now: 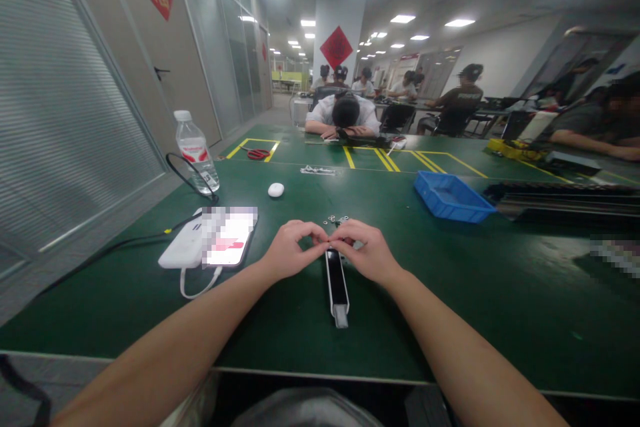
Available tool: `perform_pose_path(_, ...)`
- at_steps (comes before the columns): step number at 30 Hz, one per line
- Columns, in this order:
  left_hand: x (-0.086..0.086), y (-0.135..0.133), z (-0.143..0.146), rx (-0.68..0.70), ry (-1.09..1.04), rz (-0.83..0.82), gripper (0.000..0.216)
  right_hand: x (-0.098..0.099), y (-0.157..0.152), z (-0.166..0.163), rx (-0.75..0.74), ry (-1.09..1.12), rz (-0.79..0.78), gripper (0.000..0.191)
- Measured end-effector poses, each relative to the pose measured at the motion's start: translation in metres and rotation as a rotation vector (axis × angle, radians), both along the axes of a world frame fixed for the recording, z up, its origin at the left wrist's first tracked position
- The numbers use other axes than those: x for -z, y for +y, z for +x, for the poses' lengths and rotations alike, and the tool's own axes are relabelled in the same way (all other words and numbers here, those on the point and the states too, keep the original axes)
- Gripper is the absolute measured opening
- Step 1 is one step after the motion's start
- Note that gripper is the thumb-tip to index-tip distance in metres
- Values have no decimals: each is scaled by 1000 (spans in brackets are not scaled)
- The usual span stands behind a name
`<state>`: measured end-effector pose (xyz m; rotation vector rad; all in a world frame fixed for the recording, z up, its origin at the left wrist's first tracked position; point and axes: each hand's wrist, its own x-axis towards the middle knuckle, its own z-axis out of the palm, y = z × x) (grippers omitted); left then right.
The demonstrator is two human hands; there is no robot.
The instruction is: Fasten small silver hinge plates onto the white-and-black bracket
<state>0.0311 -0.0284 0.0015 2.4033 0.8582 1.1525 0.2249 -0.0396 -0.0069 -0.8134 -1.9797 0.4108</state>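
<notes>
My left hand and my right hand meet over the middle of the green table, thumbs and forefingers pinched together. Whatever sits between the fingertips is too small to make out. Right below them lies a slim device with a black face, a white edge and a grey tip pointing towards me. Its far end is partly covered by my fingers. Several small metal rings or nuts are scattered just beyond my fingertips.
To the left are a white power bank, a phone, a water bottle and a white earbud case. Red-handled scissors lie farther back. A blue tray stands at right. Across the table a person rests head on arms.
</notes>
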Motion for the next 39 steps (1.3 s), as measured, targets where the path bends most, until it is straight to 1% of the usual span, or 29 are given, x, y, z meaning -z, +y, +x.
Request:
perform_pose_path(10,0,0,0,30,14,-44,10,1,0,-1,3,-16,22,11)
perform_pose_path(17,-2,2,-2,36,49,-53,10,-3,-1,1,33,-41,-18,11)
perform_pose_path(21,-1,8,-5,-8,109,-11,14,-2,0,4,76,-46,-50,12)
perform_pose_path(26,2,15,-10,-75,195,21,10,1,4,8,114,-68,-89,13)
perform_pose_path(31,5,17,-12,-127,242,-20,8,3,7,11,127,-101,-121,14)
perform_pose_path(39,4,16,-13,-103,270,-86,10,4,8,13,156,-160,-138,12)
